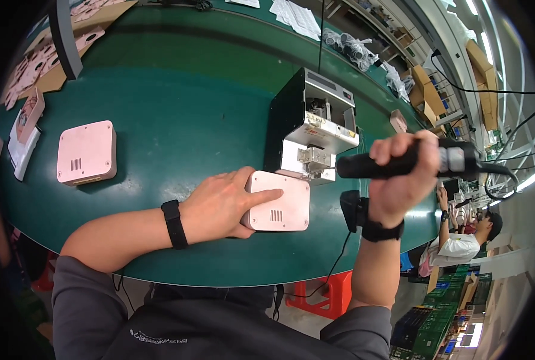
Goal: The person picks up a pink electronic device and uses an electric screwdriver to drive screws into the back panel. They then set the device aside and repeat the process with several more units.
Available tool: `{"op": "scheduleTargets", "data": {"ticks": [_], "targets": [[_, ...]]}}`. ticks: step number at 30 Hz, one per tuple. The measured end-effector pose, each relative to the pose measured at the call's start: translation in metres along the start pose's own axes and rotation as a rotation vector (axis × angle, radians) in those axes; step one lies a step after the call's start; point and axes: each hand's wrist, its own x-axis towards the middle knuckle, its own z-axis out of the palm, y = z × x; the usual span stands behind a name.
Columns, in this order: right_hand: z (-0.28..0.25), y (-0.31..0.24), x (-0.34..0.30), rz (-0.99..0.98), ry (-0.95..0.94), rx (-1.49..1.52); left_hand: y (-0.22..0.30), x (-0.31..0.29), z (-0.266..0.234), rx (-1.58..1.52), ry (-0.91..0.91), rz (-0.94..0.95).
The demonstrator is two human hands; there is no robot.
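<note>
My left hand (222, 204) grips the left side of a pink plastic case (291, 207), its index finger stretched across the top. The case lies flat on the green table, with a slotted grille and corner screw holes facing up. Raised over the table at the right, my right hand (408, 174) is wrapped round a black electric screwdriver (378, 166) with a cable at its rear end. The screwdriver points left, its tip at the front of a screw feeder (315, 129) just beyond the case. A second pink case (87, 153) sits apart at the left.
A green worktable (189, 108) stretches around me. At far left, pink parts (36, 69) lie on cardboard near a grey post (66, 39). Bagged parts (351, 48) and papers (294, 18) line the back. A red stool (327, 297) stands below; another person (465, 243) works at right.
</note>
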Motion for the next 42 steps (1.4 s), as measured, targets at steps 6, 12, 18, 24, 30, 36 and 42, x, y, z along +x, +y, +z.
{"op": "scheduleTargets", "data": {"ticks": [6,12,18,24,30,36,42], "targets": [[0.0,0.0,-0.008,0.192,-0.009,0.013,-0.004,-0.003,-0.001,-0.001,-0.029,-0.027],[0.0,-0.034,-0.061,0.122,-0.133,0.142,-0.007,0.001,0.001,-0.019,-0.007,-0.009],[-0.003,-0.037,-0.074,0.109,-0.173,0.138,-0.005,0.001,0.004,-0.016,-0.042,-0.049],[-0.005,-0.027,-0.088,0.119,-0.223,0.104,-0.004,0.003,0.004,-0.085,-0.093,-0.09],[-0.004,-0.022,-0.086,0.122,-0.225,0.115,-0.008,0.003,0.005,-0.112,-0.003,-0.023],[0.014,-0.022,-0.088,0.166,-0.21,0.161,-0.01,-0.008,0.007,-0.142,-0.008,-0.034],[-0.024,-0.044,-0.067,0.237,-0.012,0.363,-0.001,0.004,0.018,-0.167,0.044,0.051]]}}
